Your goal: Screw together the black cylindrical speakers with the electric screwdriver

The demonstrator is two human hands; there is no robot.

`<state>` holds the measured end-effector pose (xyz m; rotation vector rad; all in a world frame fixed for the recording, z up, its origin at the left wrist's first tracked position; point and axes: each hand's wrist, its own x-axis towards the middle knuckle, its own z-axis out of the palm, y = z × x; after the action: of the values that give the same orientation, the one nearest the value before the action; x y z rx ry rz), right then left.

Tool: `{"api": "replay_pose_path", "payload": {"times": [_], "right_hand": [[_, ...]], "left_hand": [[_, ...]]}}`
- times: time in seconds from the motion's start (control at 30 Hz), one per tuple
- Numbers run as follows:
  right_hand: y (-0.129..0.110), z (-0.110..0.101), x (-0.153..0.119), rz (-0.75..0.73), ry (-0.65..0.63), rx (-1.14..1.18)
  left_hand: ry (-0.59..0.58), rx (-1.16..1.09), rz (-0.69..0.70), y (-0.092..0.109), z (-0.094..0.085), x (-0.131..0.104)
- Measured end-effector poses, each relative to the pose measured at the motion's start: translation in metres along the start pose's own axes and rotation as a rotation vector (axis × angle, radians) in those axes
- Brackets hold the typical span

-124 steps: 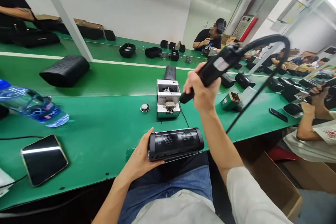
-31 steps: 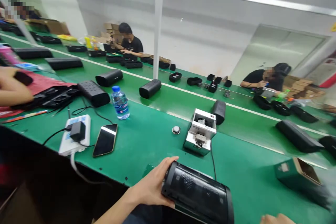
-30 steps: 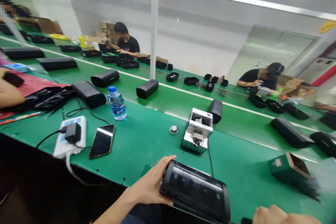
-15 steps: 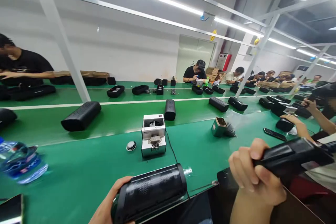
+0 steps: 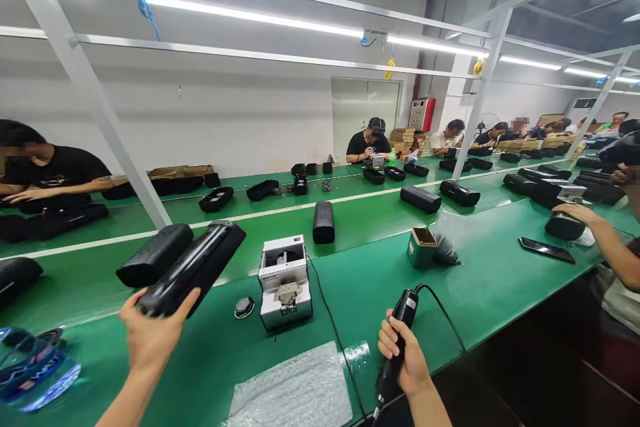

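L hand [image 5: 153, 337] has the blk spkr [image 5: 200, 267] by its near end, thumb on R side, fingers on L, spread to the body's width and closed on it; palm contact n/a, can't tell. Spkr sits beyond the hand, up and R of the wrist; long axis runs near-L to far-R, far end pointing away from the person. It overlaps the 2nd spkr [image 5: 155, 257] in view, w/ roughly parallel axes; touching or apart, can't tell. L hand is much nearer both than R hand [image 5: 413, 360], which is wrapped round the driver [image 5: 406, 307], fingers curled shut on the grip, well apart from the held spkr. Driver long axis is steep, top leaning R, cord [image 5: 445, 313] off the top end. Machine [image 5: 285, 287] is betw. the hands, a bit fwd; round part [image 5: 244, 307] just L of it. Bubble wrap [image 5: 295, 390] on green table [image 5: 490, 300], nearer the person, also betw. hands.
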<state>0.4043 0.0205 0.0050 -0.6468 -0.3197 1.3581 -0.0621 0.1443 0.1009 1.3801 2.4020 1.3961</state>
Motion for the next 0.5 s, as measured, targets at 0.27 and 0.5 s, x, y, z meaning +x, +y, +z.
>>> {"api": "replay_pose_path", "payload": {"times": [0.27,0.5], "right_hand": [[0.0,-0.006,-0.006,-0.006,0.025,-0.028],[0.001,-0.014,-0.009,0.063,0.018,-0.003]], "left_hand": [[-0.054,0.003,-0.17,0.109,0.131,0.039],[-0.114,0.055,-0.083,0.131,0.133,0.061]]}}
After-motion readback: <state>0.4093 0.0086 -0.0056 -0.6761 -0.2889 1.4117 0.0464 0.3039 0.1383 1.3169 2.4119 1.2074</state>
